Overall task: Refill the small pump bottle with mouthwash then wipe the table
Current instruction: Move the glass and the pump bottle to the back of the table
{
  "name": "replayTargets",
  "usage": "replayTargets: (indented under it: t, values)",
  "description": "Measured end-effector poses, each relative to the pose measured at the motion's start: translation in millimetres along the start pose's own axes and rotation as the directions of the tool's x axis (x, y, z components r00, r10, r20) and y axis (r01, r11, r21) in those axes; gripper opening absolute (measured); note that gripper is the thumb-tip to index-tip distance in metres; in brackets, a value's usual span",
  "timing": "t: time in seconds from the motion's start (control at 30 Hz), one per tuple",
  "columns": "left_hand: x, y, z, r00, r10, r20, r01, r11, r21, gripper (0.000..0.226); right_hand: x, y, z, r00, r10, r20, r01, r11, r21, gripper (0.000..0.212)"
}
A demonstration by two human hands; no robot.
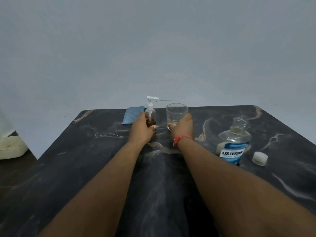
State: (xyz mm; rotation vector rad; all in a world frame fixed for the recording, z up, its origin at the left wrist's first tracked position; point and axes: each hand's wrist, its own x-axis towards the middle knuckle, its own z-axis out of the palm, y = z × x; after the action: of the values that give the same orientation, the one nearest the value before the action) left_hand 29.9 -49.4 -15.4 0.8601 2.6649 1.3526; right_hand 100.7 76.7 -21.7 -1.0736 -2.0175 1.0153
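A small clear pump bottle (151,111) with a white pump head stands near the far edge of the dark marble table (85,168); amber liquid fills its lower part. My left hand (142,128) is wrapped around its body. Just right of it stands a clear glass (176,112) with a little pale liquid at the bottom, and my right hand (182,126) grips its lower half. An uncapped mouthwash bottle (234,142) with a blue label stands at the right, its white cap (259,158) lying beside it. A folded blue cloth (132,114) lies behind my left hand.
A grey wall rises right behind the table's far edge. At the left, beyond the table's edge, a cream plastic container (10,146) sits on a lower dark surface. A red thread is tied around my right wrist (181,139).
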Motion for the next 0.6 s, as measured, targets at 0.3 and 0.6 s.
replayTargets:
  t: [0.3, 0.6]
  values:
    - [88.2, -2.7, 18.5, 0.999, -0.009, 0.037, 0.007, 0.999, 0.049, 0.036, 67.8, -6.9, 41.1, 0.999, 0.004, -0.034, -0.004, 1.000, 0.001, 0.071]
    - [125.3, -4.5, 33.3, 1.000, -0.021, 0.008, 0.021, 1.000, 0.000, 0.041, 99.3, -13.0, 63.5, 0.999, 0.017, -0.039, -0.017, 1.000, 0.003, 0.073]
